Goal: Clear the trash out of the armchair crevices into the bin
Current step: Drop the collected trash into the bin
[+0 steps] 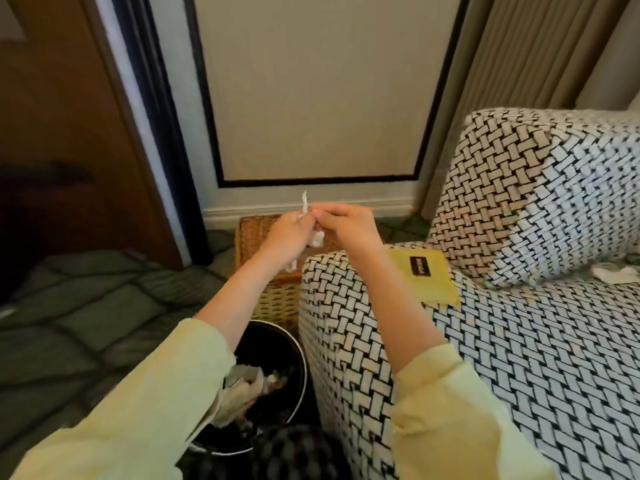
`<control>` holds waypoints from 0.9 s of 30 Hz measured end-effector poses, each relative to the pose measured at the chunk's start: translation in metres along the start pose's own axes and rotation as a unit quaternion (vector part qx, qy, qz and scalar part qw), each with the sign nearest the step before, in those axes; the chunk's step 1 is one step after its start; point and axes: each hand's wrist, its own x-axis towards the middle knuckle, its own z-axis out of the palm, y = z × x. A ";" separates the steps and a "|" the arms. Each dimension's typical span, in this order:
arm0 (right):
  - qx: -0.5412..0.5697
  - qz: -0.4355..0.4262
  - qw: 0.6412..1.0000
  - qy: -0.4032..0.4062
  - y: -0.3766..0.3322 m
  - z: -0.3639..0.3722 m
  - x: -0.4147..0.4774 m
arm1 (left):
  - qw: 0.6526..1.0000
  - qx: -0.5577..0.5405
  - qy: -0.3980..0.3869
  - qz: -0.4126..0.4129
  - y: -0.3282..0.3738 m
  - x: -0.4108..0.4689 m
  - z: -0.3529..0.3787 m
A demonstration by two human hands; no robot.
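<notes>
Tissue (316, 239) between left hand (289, 234), right hand (347, 225)

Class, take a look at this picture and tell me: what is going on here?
A person in pale yellow sleeves is at a patterned armchair. The left hand and right hand together pinch crumpled white tissue near the armrest. A black bin on the floor below already holds rubbish. A yellow packet by the back cushion and another tissue on the seat are not yet collected.

Open bin (300, 362) mouth hard against armchair (334, 306)
</notes>
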 end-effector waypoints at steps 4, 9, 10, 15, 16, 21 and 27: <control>-0.028 0.049 0.998 -0.009 0.029 0.062 0.012 | 0.994 -0.054 0.015 -0.089 -0.045 -0.005 -0.030; -0.033 0.185 0.982 -0.031 0.088 0.102 0.014 | 0.970 -0.092 -0.023 -0.224 -0.092 -0.020 -0.044; -0.017 0.203 0.978 -0.048 0.100 0.105 0.010 | 0.963 -0.097 -0.030 -0.250 -0.100 -0.023 -0.044; -0.029 0.287 0.953 -0.093 0.152 0.107 -0.002 | 0.933 -0.059 -0.080 -0.345 -0.146 -0.037 -0.030; -0.046 0.287 0.952 -0.098 0.158 0.109 -0.003 | 0.929 -0.044 -0.090 -0.357 -0.153 -0.038 -0.028; -0.092 0.314 0.940 -0.094 0.169 0.109 -0.007 | 0.912 -0.013 -0.112 -0.394 -0.157 -0.041 -0.026; -0.176 0.339 0.917 -0.114 0.168 0.106 -0.012 | 0.889 0.144 -0.168 -0.401 -0.153 -0.047 -0.035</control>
